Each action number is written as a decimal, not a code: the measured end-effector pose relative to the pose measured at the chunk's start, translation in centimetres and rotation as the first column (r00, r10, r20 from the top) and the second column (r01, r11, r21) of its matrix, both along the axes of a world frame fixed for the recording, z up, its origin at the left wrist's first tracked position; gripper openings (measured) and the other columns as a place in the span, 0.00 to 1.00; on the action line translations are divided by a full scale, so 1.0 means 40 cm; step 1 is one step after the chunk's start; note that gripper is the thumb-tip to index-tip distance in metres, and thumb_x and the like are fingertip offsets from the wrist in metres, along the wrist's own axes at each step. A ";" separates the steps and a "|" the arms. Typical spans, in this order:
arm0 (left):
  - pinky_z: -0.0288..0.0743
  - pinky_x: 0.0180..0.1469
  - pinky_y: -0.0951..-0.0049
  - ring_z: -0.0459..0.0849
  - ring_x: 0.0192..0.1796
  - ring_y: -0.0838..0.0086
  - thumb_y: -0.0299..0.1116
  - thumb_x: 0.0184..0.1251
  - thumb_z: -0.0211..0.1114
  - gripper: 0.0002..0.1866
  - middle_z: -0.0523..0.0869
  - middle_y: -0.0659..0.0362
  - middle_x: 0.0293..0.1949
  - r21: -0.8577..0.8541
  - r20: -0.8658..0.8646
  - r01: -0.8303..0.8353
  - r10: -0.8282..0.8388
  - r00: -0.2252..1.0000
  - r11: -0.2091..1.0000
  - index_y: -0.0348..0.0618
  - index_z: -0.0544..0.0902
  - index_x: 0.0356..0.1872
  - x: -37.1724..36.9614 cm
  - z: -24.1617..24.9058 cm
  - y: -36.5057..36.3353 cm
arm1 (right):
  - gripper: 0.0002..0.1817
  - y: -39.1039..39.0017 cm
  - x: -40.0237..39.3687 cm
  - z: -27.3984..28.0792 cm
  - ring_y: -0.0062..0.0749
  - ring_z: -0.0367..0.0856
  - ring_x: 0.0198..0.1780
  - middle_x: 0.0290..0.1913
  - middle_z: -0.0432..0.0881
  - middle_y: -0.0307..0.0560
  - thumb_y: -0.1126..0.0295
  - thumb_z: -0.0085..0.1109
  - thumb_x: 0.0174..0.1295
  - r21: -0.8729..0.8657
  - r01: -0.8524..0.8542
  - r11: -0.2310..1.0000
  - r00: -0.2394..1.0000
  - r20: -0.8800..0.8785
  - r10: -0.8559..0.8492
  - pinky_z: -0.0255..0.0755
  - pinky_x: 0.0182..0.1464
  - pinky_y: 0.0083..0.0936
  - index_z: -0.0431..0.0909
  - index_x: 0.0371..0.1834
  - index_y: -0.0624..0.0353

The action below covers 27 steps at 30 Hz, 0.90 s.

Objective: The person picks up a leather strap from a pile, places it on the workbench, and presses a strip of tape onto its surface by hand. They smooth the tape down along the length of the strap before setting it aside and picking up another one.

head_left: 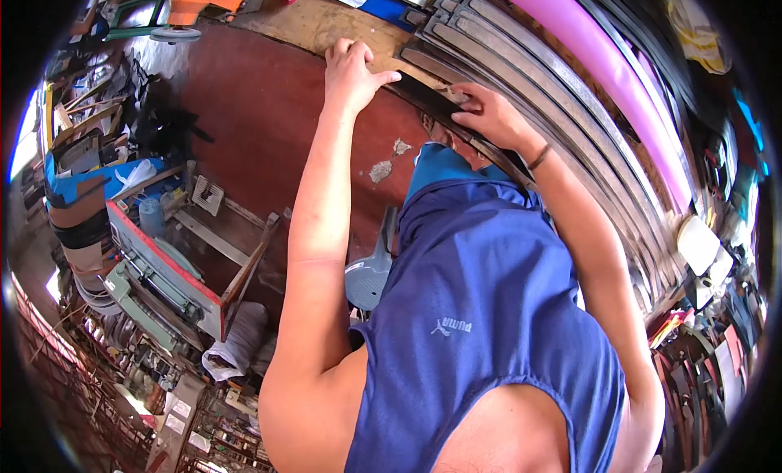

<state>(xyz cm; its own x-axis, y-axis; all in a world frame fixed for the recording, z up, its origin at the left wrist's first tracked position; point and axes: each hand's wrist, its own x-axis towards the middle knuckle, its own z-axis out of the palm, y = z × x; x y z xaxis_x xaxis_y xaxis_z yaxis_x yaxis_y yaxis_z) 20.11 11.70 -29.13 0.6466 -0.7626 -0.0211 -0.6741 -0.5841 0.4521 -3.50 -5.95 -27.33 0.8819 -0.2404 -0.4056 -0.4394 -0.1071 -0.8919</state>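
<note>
A long, flat black strip (429, 97) runs along the near edge of the wooden work surface, its lower end close to the blue shirt. My left hand (350, 72) is at the upper left end of this strip, fingers curled over the wooden board and thumb stretched to the strip's tip. Farther along it, my right hand (493, 117) grips the strip between thumb and bent fingers, beside the stack of strips. The undersides of both hands are hidden.
Long dark strips (562, 107) lie beside a pink roll (607, 74) on the wooden board (305, 25). An orange machine (208, 1) stands at the upper left. A red-edged grey tabletop (163, 265) and a wooden frame (254, 257) are at the left, above the red floor (261, 107).
</note>
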 end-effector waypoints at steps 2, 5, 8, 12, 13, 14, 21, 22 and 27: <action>0.73 0.63 0.50 0.74 0.59 0.48 0.50 0.43 0.87 0.31 0.79 0.52 0.51 -0.003 0.004 0.007 -0.007 1.000 1.000 0.42 0.79 0.38 0.000 -0.011 0.004 | 0.29 -0.021 -0.043 -0.001 0.22 0.80 0.45 0.45 0.84 0.47 0.71 0.67 0.65 0.021 -0.020 1.000 0.998 -0.059 0.021 0.76 0.54 0.23 0.73 0.71 0.61; 0.73 0.64 0.50 0.74 0.60 0.48 0.50 0.43 0.87 0.31 0.79 0.52 0.52 -0.007 -0.003 0.003 -0.003 1.000 1.000 0.42 0.79 0.38 0.000 -0.014 0.005 | 0.27 -0.036 -0.082 0.008 0.21 0.82 0.49 0.47 0.86 0.47 0.74 0.65 0.67 0.048 -0.037 0.998 0.994 -0.098 0.042 0.78 0.55 0.25 0.75 0.70 0.60; 0.73 0.64 0.51 0.74 0.60 0.49 0.50 0.43 0.87 0.30 0.79 0.52 0.52 0.012 -0.008 0.003 -0.003 1.000 1.000 0.42 0.79 0.38 0.002 -0.012 0.003 | 0.25 -0.035 -0.093 0.015 0.22 0.83 0.48 0.45 0.87 0.46 0.74 0.65 0.67 0.060 -0.038 0.997 0.994 -0.100 0.044 0.79 0.55 0.26 0.77 0.69 0.59; 0.73 0.64 0.51 0.74 0.61 0.50 0.50 0.43 0.88 0.30 0.78 0.52 0.52 0.014 -0.016 0.004 -0.004 1.000 1.000 0.42 0.79 0.38 0.003 -0.014 0.004 | 0.20 -0.019 -0.093 0.019 0.26 0.86 0.49 0.49 0.89 0.48 0.73 0.63 0.68 0.023 0.005 1.000 0.994 -0.111 -0.002 0.79 0.57 0.29 0.82 0.63 0.61; 0.73 0.63 0.51 0.74 0.61 0.50 0.50 0.43 0.88 0.30 0.78 0.52 0.52 -0.002 -0.016 0.003 -0.003 1.000 1.000 0.42 0.79 0.38 0.002 -0.015 0.007 | 0.19 -0.013 -0.094 0.017 0.29 0.86 0.48 0.50 0.90 0.50 0.72 0.63 0.69 -0.036 0.006 0.999 0.999 -0.048 -0.008 0.79 0.56 0.29 0.83 0.62 0.62; 0.73 0.63 0.51 0.74 0.61 0.51 0.50 0.43 0.88 0.30 0.78 0.53 0.52 -0.016 -0.017 0.002 -0.003 1.000 1.000 0.43 0.79 0.38 -0.001 -0.015 0.008 | 0.19 -0.013 -0.094 0.018 0.29 0.87 0.48 0.50 0.90 0.50 0.71 0.62 0.69 -0.037 -0.005 0.999 0.997 -0.077 0.002 0.79 0.56 0.30 0.83 0.62 0.62; 0.69 0.62 0.50 0.77 0.60 0.59 0.39 0.53 0.82 0.19 0.81 0.60 0.51 -0.016 0.046 0.041 -0.040 0.998 0.999 0.47 0.82 0.40 -0.066 0.027 0.003 | 0.19 -0.009 -0.096 0.004 0.50 0.88 0.53 0.52 0.89 0.56 0.66 0.62 0.68 -0.117 -0.023 0.993 0.999 -0.049 0.017 0.79 0.57 0.38 0.84 0.61 0.58; 0.69 0.62 0.51 0.78 0.60 0.60 0.37 0.54 0.81 0.16 0.82 0.61 0.51 -0.059 0.034 0.089 -0.087 0.996 0.994 0.47 0.83 0.40 -0.070 0.021 0.004 | 0.19 -0.009 -0.096 0.003 0.52 0.88 0.53 0.52 0.89 0.57 0.65 0.61 0.68 -0.118 -0.026 0.993 0.998 -0.063 0.018 0.79 0.57 0.39 0.84 0.61 0.58; 0.68 0.63 0.55 0.79 0.62 0.63 0.29 0.56 0.76 0.10 0.85 0.65 0.56 -0.203 -0.029 0.378 -0.391 0.920 0.903 0.46 0.87 0.39 -0.095 0.028 -0.001 | 0.19 -0.010 -0.097 0.011 0.52 0.87 0.53 0.52 0.89 0.57 0.65 0.61 0.68 -0.140 -0.041 0.989 0.998 -0.044 0.035 0.78 0.58 0.40 0.84 0.60 0.57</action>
<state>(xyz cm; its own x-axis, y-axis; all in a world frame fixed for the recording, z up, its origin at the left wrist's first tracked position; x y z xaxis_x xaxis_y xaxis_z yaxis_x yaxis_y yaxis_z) 16.30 11.66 -28.00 0.3047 -0.9454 0.1160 -0.7931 -0.1844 0.5805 -7.38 -6.36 -26.89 0.8747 -0.2641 -0.4064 -0.4687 -0.2481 -0.8478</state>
